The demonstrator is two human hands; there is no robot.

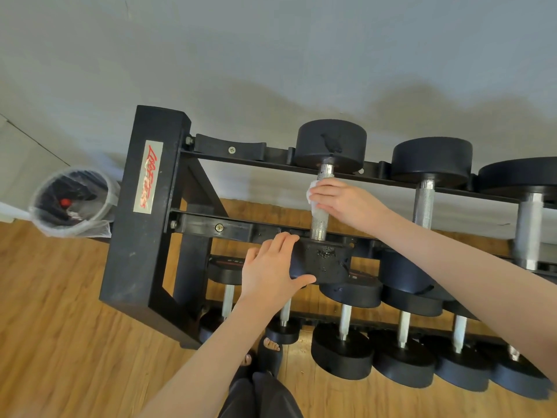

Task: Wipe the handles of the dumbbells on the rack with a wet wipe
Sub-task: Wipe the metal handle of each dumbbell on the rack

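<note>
head view, near to far. closest to the onlooker, dark trousers and dark open-toed slippers (269, 352) stand on wood-grain plank flooring (60, 327), which looks smooth and laminated.

the lower tier of the rack (144, 212) holds a row of small dumbbells (343, 336) with round matt black heads and slim bright handles.

the left hand (271, 270) rests on the near head (324, 263) of the top-tier dumbbell, fingers straight over the upper edge, thumb along the lower edge. it braces rather than clasps. this head is black rubber, scuffed and pitted on its face.

the right hand (340, 200) is curled round the handle (320, 206) with the wet wipe (313, 194) pinched between the fingers and the metal. the wipe is thin, white and crumpled. the handle is a chromed cylinder with fine knurling and smooth collars at each end.

recommended procedure: keep the head braced so the dumbbell cannot roll in its cradle. wrap the wipe fully round the bar, then twist while sliding from collar to collar, since knurling likely traps grime. refold to a clean face before the next handle (423, 203).

farther back: the far head (330, 143), larger dumbbells to the right, and the boxy black steel frame bearing a red-lettered label (148, 176). a bin with a clear liner (72, 200) stands left of the rack. behind is a plain grey wall (271, 55).
</note>
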